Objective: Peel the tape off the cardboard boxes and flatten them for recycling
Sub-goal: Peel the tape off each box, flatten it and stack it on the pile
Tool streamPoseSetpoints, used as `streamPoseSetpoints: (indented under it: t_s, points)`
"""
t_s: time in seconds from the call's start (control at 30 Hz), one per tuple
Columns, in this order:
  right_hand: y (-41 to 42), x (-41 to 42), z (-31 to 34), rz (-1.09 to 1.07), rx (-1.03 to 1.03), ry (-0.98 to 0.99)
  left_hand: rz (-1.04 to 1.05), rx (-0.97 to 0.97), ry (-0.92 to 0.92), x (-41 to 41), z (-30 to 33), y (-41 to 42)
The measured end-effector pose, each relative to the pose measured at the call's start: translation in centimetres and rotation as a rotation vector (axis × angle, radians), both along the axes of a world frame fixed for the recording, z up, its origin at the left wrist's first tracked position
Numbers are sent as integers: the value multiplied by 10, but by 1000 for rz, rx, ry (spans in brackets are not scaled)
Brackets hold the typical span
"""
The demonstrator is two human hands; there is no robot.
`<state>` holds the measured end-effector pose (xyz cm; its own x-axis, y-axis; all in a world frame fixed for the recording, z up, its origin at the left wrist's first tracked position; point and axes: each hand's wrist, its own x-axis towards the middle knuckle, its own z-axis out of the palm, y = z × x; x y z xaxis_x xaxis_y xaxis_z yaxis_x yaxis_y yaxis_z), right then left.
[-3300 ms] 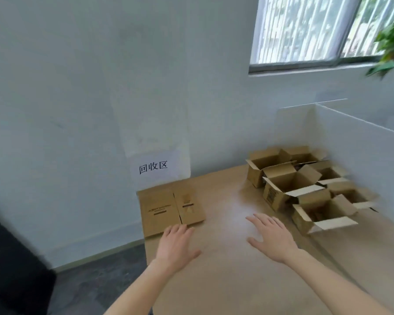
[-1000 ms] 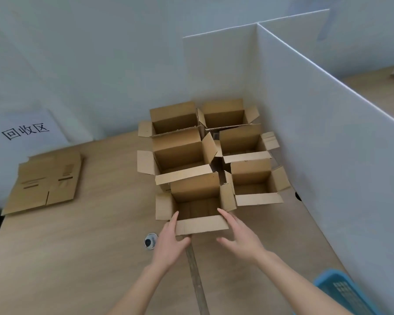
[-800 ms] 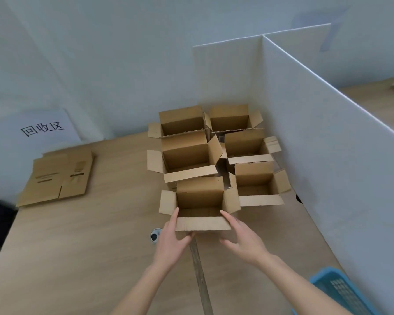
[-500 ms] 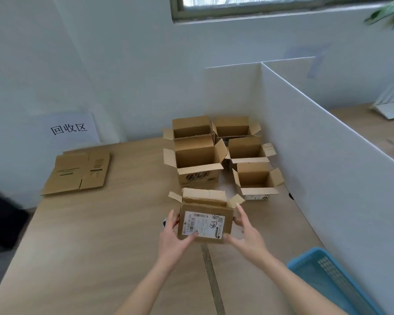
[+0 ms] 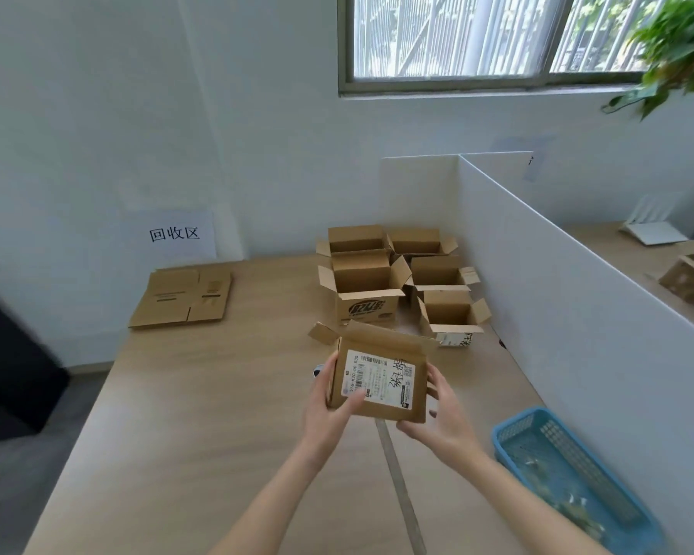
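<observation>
1. The left hand [image 5: 324,410] is gripping the left side of a small cardboard box [image 5: 381,374], its thumb lying across the white shipping label [image 5: 379,380].
2. The right hand [image 5: 443,416] is clasping the same box at its lower right corner, fingers curling up the right edge.
3. The box is being held above the wooden table [image 5: 201,426], tilted so the label faces the camera (top flaps standing open).
4. Beyond the hands, five open boxes [image 5: 367,290] are sitting clustered against the white partition [image 5: 569,314].
5. Far to the left of the left hand, flattened cardboard [image 5: 183,298] is lying near the table's far left corner.
6. Bare tabletop is stretching wide to the left of the left hand.
7. Just right of the right forearm, a blue basket [image 5: 569,478] is sitting against the partition.
</observation>
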<state>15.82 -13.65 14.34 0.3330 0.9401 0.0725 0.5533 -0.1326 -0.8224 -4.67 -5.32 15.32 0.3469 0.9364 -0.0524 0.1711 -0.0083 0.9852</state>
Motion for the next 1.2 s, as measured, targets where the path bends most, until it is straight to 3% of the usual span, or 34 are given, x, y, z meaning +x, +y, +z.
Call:
streamPoseSetpoints:
  t_s: [0.2, 0.3, 0.4, 0.53, 0.73, 0.87, 0.97, 1.13, 1.2]
  points:
    - [-9, 0, 24, -7, -38, -63, 46, -28, 12, -10, 15, -10]
    - [-14, -4, 35, 63, -61, -425, 130, -52, 19, -12, 21, -7]
    - [-22, -10, 40, 153, 63, -809, 213, -159, 0, -11, 28, -1]
    - [-22, -16, 45, 294, 148, -1061, 254, -334, -20, -11, 37, 3]
    - [-6, -26, 51, 335, 58, -1248, 106, -410, 27, -15, 48, -6]
    - [-3, -36, 46, 304, 48, -1183, 91, -370, 11, -20, 57, -8]
    - [0, -37, 48, 295, 84, -1098, -10, -138, 122, -27, 52, -10]
    - [3, -25, 53, 383, -19, -928, -123, 595, 648, -50, 22, -6]
    - [2, -20, 46, 462, -84, -877, -162, 811, 736, -54, 11, -5]
